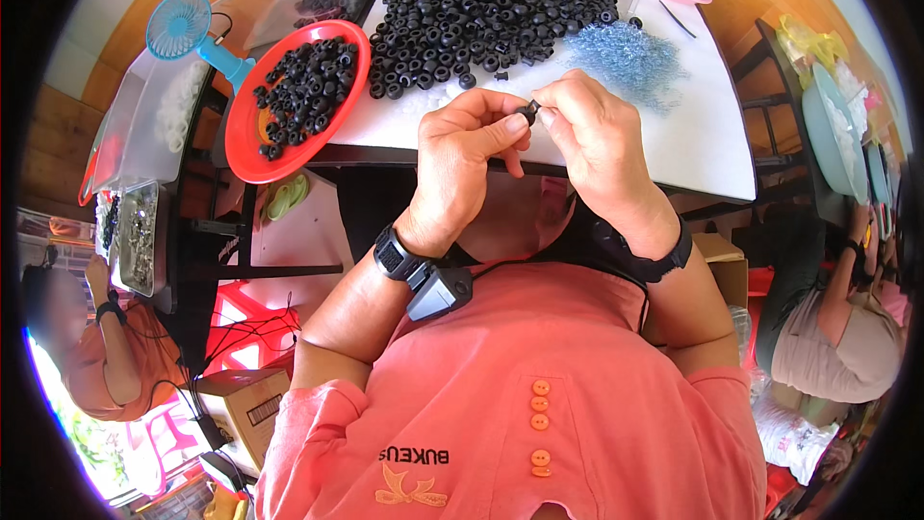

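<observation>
Close together over the near edge of the white table [701, 140], my two hands meet fingertip to fingertip. My left hand [457, 144] is closed, pinching a small black round part [526, 114] between thumb and forefinger. Against it, the thumb and forefinger of my right hand [604, 135] are pressed together; what they grip is mostly hidden. Beyond my hands lies a large heap of black ring-like parts [481, 10]. Right of that heap is a tangle of fine light-blue pieces [626, 58]. A red plate [362, 56] of similar black parts stands to the left.
A blue fan [180, 24] stands at far left, by a clear bin [149, 125] and a metal tray [140, 241]. A thin black strip [678, 19] lies at the table's right. Seated people [837, 327] flank me; a pale turquoise basin [833, 135] is at right.
</observation>
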Demonstrator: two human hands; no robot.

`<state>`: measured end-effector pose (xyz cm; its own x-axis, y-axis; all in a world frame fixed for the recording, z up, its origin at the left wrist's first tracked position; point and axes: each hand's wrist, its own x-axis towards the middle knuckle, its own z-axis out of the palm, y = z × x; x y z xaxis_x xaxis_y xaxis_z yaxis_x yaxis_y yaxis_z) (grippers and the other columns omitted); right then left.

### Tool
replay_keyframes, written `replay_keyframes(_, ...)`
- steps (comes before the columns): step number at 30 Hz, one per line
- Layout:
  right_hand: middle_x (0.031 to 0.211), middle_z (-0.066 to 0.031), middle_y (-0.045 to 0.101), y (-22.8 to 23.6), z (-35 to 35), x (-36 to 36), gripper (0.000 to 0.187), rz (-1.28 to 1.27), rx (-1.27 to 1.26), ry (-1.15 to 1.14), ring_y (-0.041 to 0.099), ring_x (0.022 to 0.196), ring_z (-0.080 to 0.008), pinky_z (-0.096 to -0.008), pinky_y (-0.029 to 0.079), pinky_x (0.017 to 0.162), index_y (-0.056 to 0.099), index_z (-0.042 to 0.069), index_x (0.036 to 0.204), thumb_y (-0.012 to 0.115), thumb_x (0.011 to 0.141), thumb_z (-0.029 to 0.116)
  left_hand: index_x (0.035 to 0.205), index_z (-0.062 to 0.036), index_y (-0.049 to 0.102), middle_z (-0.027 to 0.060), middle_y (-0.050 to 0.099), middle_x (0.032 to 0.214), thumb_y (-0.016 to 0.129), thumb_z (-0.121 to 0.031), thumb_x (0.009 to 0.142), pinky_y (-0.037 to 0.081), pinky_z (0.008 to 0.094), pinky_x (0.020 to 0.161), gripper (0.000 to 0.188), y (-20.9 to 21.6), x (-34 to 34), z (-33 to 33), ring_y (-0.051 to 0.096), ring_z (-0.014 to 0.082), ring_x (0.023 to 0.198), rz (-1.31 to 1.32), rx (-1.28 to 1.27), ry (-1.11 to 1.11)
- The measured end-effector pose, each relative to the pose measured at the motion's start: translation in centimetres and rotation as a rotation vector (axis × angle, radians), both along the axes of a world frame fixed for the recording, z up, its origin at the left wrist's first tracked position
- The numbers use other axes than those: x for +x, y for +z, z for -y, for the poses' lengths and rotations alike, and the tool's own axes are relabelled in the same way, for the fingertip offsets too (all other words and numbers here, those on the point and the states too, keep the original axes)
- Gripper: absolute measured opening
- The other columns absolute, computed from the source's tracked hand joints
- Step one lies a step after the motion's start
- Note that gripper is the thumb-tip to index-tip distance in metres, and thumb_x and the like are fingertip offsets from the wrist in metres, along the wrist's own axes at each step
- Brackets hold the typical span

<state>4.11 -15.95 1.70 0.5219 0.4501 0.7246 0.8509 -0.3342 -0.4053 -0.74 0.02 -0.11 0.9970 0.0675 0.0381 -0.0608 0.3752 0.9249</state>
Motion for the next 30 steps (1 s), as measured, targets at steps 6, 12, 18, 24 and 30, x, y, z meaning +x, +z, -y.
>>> replay_keyframes(6,0.079,-0.0119,0.059,0.2,0.0,0.0,0.015,0.033,-0.050,-0.034,0.061,0.072,-0.0330,-0.0422,0.048,0.059,0.055,0.005,0.088,0.062,0.077,-0.002,0.103,0.0077,0.063,0.0117,0.066,0.083,0.063,-0.002,0.092,0.049,0.0258,0.057,0.015,-0.2,0.1,0.1,0.060,0.0153,0.065,0.007,0.016,0.004)
replay_keyframes(12,0.075,-0.0124,0.057,-0.3,0.1,0.0,0.013,-0.158,0.034,0.024,0.060,0.068,-0.0333,-0.0421,0.047,0.057,0.055,0.004,0.088,0.061,0.079,-0.003,0.102,0.0073,0.063,0.0116,0.066,0.085,0.062,-0.001,0.092,0.050,0.0263,0.057,0.013,-0.1,-0.1,0.2,0.062,0.0156,0.069,-0.002,0.044,0.012)
replay_keyframes(18,0.074,-0.0132,0.058,-1.1,-0.4,0.1,0.010,-0.075,0.151,0.040,0.059,0.063,-0.0302,-0.0365,0.046,0.056,0.056,0.002,0.088,0.061,0.082,-0.004,0.104,0.0072,0.062,0.0122,0.066,0.084,0.062,-0.001,0.092,0.050,0.0266,0.057,0.014,-0.2,0.1,-0.1,0.062,0.0167,0.069,0.008,0.004,-0.024)
replay_keyframes(24,0.073,-0.0136,0.058,-1.3,-0.3,-0.3,0.008,-0.363,0.207,0.081,0.061,0.064,-0.0285,-0.0348,0.047,0.058,0.056,0.001,0.088,0.060,0.083,-0.004,0.103,0.0074,0.061,0.0132,0.066,0.083,0.062,-0.002,0.092,0.050,0.0272,0.056,0.014,-0.1,-0.1,0.0,0.061,0.0171,0.066,-0.015,0.018,0.010)
replay_keyframes(30,0.073,-0.0113,0.060,-1.0,-0.1,0.2,0.003,-0.152,0.150,0.055,0.060,0.063,-0.0227,-0.0312,0.046,0.059,0.056,-0.001,0.086,0.056,0.087,-0.003,0.103,0.0073,0.061,0.0129,0.066,0.083,0.062,-0.001,0.092,0.049,0.0268,0.055,0.013,0.0,0.0,0.2,0.061,0.0166,0.065,-0.015,0.000,-0.003)
